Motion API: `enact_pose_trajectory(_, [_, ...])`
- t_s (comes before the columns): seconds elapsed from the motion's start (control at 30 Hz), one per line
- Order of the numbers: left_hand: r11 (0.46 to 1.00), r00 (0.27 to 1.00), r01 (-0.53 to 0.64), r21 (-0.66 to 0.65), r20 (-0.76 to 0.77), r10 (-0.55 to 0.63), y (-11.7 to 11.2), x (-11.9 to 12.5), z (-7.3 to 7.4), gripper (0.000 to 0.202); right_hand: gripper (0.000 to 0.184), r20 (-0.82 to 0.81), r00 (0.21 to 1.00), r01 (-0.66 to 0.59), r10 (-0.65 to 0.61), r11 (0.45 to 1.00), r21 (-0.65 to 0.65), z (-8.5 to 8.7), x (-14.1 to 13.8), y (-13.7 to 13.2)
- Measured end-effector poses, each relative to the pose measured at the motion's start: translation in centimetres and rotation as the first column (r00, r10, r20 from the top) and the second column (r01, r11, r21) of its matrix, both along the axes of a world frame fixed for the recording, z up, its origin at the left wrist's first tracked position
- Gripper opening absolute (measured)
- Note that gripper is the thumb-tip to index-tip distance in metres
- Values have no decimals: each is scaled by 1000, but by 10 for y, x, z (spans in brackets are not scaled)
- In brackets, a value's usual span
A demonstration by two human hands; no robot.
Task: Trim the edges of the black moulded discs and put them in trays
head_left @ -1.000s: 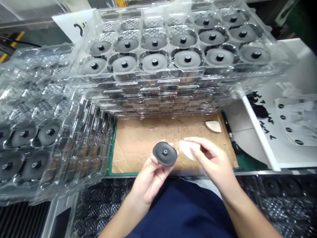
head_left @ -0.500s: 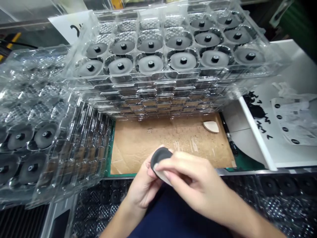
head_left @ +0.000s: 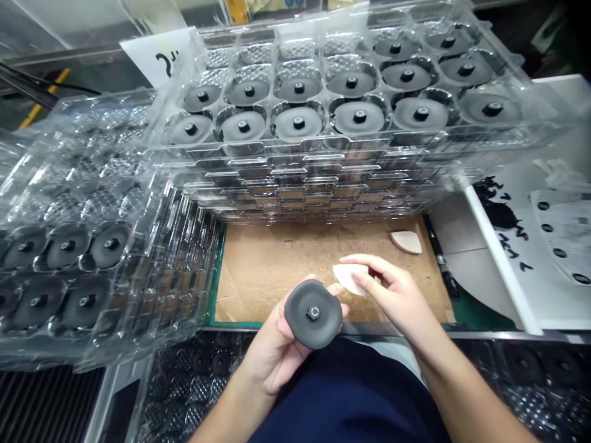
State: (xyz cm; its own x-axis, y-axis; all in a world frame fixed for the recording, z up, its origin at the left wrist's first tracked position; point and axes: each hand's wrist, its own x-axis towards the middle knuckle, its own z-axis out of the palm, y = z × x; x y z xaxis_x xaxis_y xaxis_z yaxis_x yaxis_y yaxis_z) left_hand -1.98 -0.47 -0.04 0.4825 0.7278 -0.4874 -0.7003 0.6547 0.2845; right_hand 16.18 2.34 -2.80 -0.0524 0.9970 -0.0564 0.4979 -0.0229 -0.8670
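Observation:
My left hand [head_left: 277, 354] is closed around the edge of a round black disc [head_left: 314, 323] with a small raised hub in its middle. The disc's hub side faces up toward me. Just right of it, my right hand [head_left: 392, 286] pinches a thin white leaf-shaped pad [head_left: 351, 278] between thumb and fingers, apart from the disc. A second pale leaf-shaped pad [head_left: 407, 242] lies on the brown cardboard sheet [head_left: 258, 264] beyond my hands.
Tall stacked clear plastic trays [head_left: 300, 165] stand behind the cardboard, their top pockets holding several similar discs. Another tray stack [head_left: 152, 258] rises at the left. On the right are a white divider [head_left: 501, 258], black scraps [head_left: 501, 215] and a printed sheet [head_left: 563, 227].
My right hand has moved away from the disc to the right, with the white pad in it. The disc has turned so its hub faces up. The whole view has shifted slightly.

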Motion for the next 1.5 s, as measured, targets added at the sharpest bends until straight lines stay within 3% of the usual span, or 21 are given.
enact_pose_trajectory(0.13, [999, 999, 26, 18, 43, -27, 2, -2, -2, 53, 30, 149, 986, 74, -76, 997, 23, -55, 6, -33])
enact_pose_trajectory(0.27, [999, 998, 43, 30, 51, -44, 4, -4, -2, 46, 32, 304, 937, 135, -172, 981, 138, -83, 2, -56])
enact_pose_trajectory(0.5, [998, 999, -21, -67, 30, 23, 3, -2, -6, 46, 31, 411, 908, -5, -77, 981, 194, -85, 3, -50])
enact_pose_trajectory(0.67, [985, 994, -99, -140, -66, 91, 2, 1, -6, 54, 32, 402, 906, 45, -134, 974, 224, -84, 20, -49])
enact_pose_trajectory(0.9, [979, 985, -128, -161, -139, 105, 2, 5, -2, 68, 34, 392, 903, 120, -174, 980, 159, -89, 37, -38])
enact_pose_trajectory(1.0, [981, 985, -116, -152, -147, 94, 1, 8, -4, 73, 31, 337, 933, 88, -123, 989, 118, -67, 37, -22])
enact_pose_trajectory(1.13, [994, 982, -96, -55, -170, 86, -2, 14, -8, 68, 32, 204, 976, 42, -74, 987, 155, 3, 9, -15])
enact_pose_trajectory(1.23, [999, 973, -40, 9, -228, 41, -4, 15, -7, 66, 27, 21, 992, -127, 128, 928, 349, 51, -20, -22])
enact_pose_trajectory(1.27, [999, 964, -35, 17, -264, 38, -4, 14, -6, 65, 25, -4, 976, -203, 217, 920, 335, 60, -26, -23])
enact_pose_trajectory(1.37, [997, 935, -58, 46, -347, 70, -4, 12, -1, 62, 22, 17, 919, -388, 394, 895, 220, 72, -33, -23])
enact_pose_trajectory(1.4, [997, 934, -57, 57, -349, 73, -3, 12, 1, 61, 22, 51, 923, -384, 382, 896, 223, 72, -33, -22])
enact_pose_trajectory(1.5, [997, 953, -8, 78, -301, 31, -1, 13, 5, 54, 27, 123, 972, -231, 198, 891, 391, 69, -35, -22])
